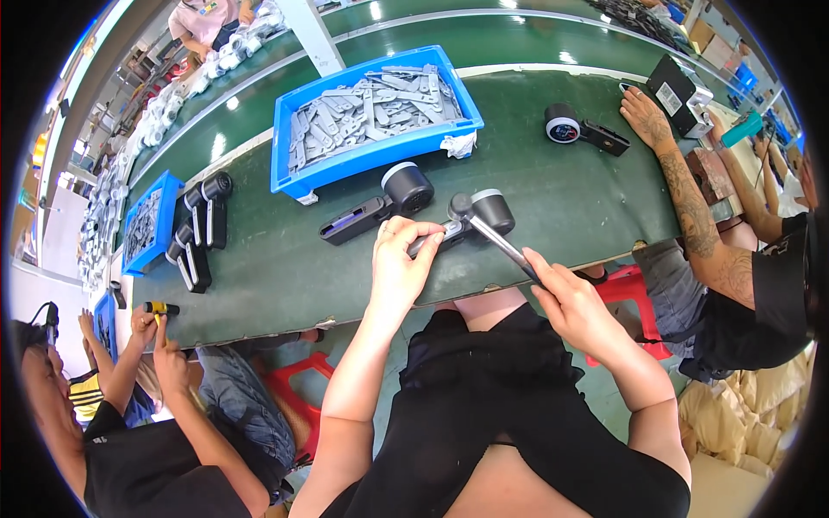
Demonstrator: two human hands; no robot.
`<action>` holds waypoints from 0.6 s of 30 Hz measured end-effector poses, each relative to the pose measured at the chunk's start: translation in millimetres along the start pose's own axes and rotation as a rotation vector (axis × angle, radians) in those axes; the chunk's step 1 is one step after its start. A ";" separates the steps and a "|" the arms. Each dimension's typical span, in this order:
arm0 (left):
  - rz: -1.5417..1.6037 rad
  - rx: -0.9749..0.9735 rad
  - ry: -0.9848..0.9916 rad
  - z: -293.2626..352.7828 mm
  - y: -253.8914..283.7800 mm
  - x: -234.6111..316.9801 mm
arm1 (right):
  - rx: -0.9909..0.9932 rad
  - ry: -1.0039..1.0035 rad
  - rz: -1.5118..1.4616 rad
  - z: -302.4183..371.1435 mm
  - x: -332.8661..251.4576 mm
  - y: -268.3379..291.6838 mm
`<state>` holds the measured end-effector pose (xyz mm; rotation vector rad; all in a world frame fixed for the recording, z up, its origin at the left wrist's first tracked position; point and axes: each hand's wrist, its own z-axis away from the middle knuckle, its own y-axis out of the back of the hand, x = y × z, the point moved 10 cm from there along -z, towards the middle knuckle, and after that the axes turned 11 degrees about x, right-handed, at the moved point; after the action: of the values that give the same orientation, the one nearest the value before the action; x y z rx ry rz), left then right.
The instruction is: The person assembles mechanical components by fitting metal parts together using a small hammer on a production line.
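My left hand (402, 259) grips the handle of a black device shaped like a hair dryer (493, 210), fingers pinching near a grey strip on the handle. The device lies on the green worktable close to its front edge. In my right hand (570, 298) is the shaft of a hammer (501, 238). Its rounded grey head rests at or just over the grey strip, beside the device's drum-shaped end; contact cannot be made out. Just left lies a second such device (406, 190), with a purple part showing in its open handle.
A blue bin (289, 164) of grey strips (371, 108) stands beyond my hands. Several black devices (205, 211) and a smaller blue bin (151, 226) are at left. Another device (563, 123) lies right, near a co-worker's tattooed arm (691, 203). Left, a co-worker holds a yellow-black tool (161, 308).
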<state>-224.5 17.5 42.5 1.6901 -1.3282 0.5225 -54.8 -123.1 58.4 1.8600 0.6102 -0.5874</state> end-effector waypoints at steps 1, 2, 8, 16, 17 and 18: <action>-0.008 0.007 -0.001 -0.7 0.8 -1.3 | -0.008 0.012 0.007 -1.9 -1.6 1.8; -0.009 0.008 -0.002 -1.9 1.0 -1.7 | -0.007 0.014 0.007 -3.9 -4.0 4.0; -0.020 -0.002 0.012 -4.0 -1.9 -4.2 | -0.033 -0.006 0.035 -6.1 -0.4 0.3; -0.010 -0.035 0.030 -4.9 -1.9 -2.0 | -0.070 -0.025 0.019 -8.6 -2.1 3.8; -0.014 -0.046 0.057 -4.0 -3.1 -5.2 | -0.087 -0.035 0.006 -9.0 -3.2 6.7; -0.019 -0.058 0.084 -3.3 -4.5 -8.6 | -0.086 -0.035 0.005 -8.2 -4.1 5.8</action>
<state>-222.6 25.1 35.8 1.6151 -1.2543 0.5329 -53.2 -117.9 67.7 1.7670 0.5981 -0.5805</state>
